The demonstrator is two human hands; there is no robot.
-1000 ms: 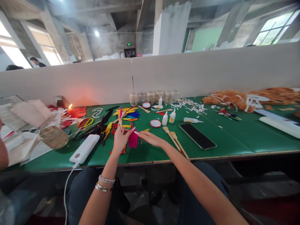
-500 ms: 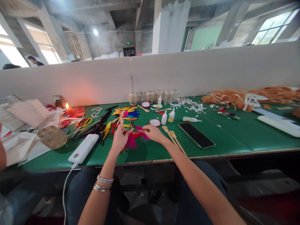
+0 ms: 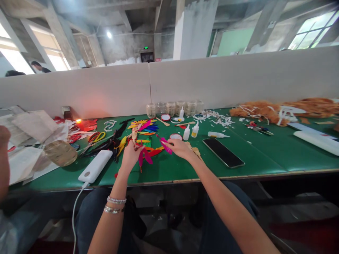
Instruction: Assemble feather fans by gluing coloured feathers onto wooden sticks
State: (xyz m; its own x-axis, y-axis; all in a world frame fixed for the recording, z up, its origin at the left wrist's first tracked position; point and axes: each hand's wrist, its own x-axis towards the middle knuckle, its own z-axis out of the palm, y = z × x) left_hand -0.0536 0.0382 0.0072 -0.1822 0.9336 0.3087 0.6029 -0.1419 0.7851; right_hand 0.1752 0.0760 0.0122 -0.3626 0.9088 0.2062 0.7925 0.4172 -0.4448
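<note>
My left hand (image 3: 130, 153) is closed on a bunch of coloured feathers (image 3: 144, 155), pink and orange ones hanging below it, over the green table (image 3: 254, 155). A wooden stick with more feathers (image 3: 135, 134) rises from the same grip. My right hand (image 3: 179, 148) pinches a single pink feather (image 3: 165, 144) a little to the right, apart from the bunch. A fan of yellow, blue and pink feathers (image 3: 143, 126) lies on the table just behind my hands.
A white power bank (image 3: 95, 166) with a cable lies to the left. A black phone (image 3: 222, 152) lies to the right. Small glue bottles (image 3: 194, 129), red-rimmed lids (image 3: 176, 137), jars (image 3: 174, 107), scissors (image 3: 96, 137) and a lit candle (image 3: 78, 121) stand behind. Another person's arm (image 3: 4, 158) is at far left.
My right hand has drawn one pink feather out of the bunch and moved it right and away. My left hand moved slightly further onto the table with the rest.
</note>
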